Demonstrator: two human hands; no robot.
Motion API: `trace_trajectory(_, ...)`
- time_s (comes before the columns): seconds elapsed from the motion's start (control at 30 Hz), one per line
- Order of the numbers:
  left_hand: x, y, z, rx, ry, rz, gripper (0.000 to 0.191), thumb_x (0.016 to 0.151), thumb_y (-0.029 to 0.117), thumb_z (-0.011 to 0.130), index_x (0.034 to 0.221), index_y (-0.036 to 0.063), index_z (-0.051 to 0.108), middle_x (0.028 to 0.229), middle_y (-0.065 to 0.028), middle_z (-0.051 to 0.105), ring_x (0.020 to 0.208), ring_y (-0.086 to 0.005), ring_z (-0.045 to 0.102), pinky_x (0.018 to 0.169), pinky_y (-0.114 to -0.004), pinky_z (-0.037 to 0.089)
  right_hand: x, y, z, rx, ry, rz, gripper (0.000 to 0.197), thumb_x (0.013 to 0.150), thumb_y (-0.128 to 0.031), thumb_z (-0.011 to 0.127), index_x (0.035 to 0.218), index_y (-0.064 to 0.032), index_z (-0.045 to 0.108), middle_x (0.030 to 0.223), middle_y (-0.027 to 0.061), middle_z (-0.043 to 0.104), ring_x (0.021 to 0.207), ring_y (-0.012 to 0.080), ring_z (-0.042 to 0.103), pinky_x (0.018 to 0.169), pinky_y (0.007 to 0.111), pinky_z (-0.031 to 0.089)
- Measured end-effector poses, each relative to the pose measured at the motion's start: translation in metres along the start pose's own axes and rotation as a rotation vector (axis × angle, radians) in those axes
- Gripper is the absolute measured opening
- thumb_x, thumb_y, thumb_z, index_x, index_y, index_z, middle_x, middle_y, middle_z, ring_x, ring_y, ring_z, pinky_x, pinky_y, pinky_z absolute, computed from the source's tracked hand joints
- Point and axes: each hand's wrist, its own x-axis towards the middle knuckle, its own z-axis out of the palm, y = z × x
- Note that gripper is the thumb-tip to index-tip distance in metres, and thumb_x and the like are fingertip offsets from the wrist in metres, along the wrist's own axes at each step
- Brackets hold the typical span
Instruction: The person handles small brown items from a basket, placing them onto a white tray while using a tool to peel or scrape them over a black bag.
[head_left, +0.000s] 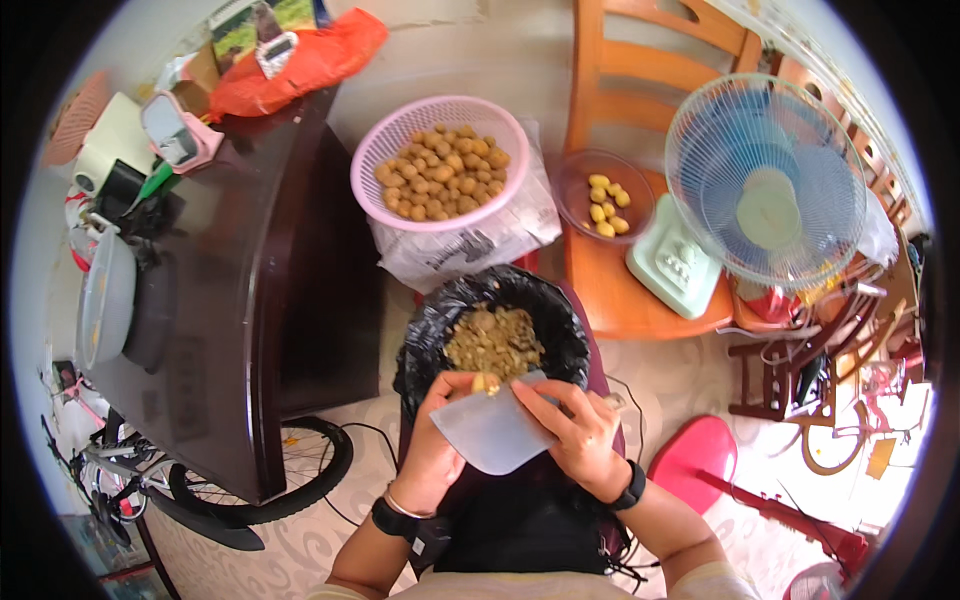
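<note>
My left hand (442, 431) holds a small, partly peeled potato (486, 382) between thumb and fingertips. A translucent, whitish flat blade or scraper (495, 431) is gripped at its upper right by my right hand (574, 424), its edge at the potato. Both hands are over the near rim of a bin lined with a black plastic bag (431, 322). Peelings (499, 341) lie inside the bin. Beyond it, a pink plastic basket (364, 169) holds many small unpeeled potatoes (442, 172). Several peeled yellow potatoes (607, 206) sit in a clear purplish bowl (574, 176).
A dark wooden table (217, 262) stands at left, a bicycle (255, 480) below it. At right, an electric fan (765, 180) and the bowl rest on a wooden chair (637, 307). A red fan base or stand (697, 461) is on the floor, lower right. Cables run across the floor.
</note>
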Motion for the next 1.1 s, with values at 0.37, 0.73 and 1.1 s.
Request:
trace_trajectory(0.37, 0.004, 0.004, -0.005, -0.12, -0.045, -0.057, 0.026, 0.092, 0.005, 0.065, 0.114, 0.0047, 0.052, 0.11, -0.0088, 0.063, 0.102, -0.0182, 0.065, 0.093, -0.033, 0.052, 0.0, 0.002, -0.001, 0.052, -0.053, 0.127, 0.063, 0.061, 0.006, 0.065, 0.12, -0.0166, 0.07, 0.103, 0.0014, 0.064, 0.073, 0.0201, 0.064, 0.066, 0.032, 0.052)
trace_trajectory(0.73, 0.016, -0.007, 0.008, 0.146, 0.008, 0.141, 0.033, 0.089, -0.003, 0.065, 0.117, 0.001, 0.049, 0.113, -0.0125, 0.064, 0.102, -0.017, 0.064, 0.091, -0.028, 0.052, 0.005, -0.005, -0.006, 0.104, 0.005, 0.163, 0.062, 0.058, 0.006, 0.065, 0.116, -0.0166, 0.072, 0.103, 0.0008, 0.065, 0.069, 0.0196, 0.063, 0.063, 0.031, 0.052)
trace_trajectory(1.1, 0.006, 0.006, 0.018, 0.134, -0.012, 0.128, 0.041, 0.088, 0.004, 0.069, 0.123, -0.0001, 0.048, 0.122, -0.016, 0.062, 0.109, -0.0191, 0.062, 0.095, -0.03, 0.052, 0.002, -0.009, -0.007, 0.018, 0.075, 0.046, 0.054, 0.064, -0.005, 0.075, 0.117, -0.0163, 0.072, 0.102, -0.0016, 0.065, 0.068, 0.0128, 0.06, 0.059, 0.027, 0.047)
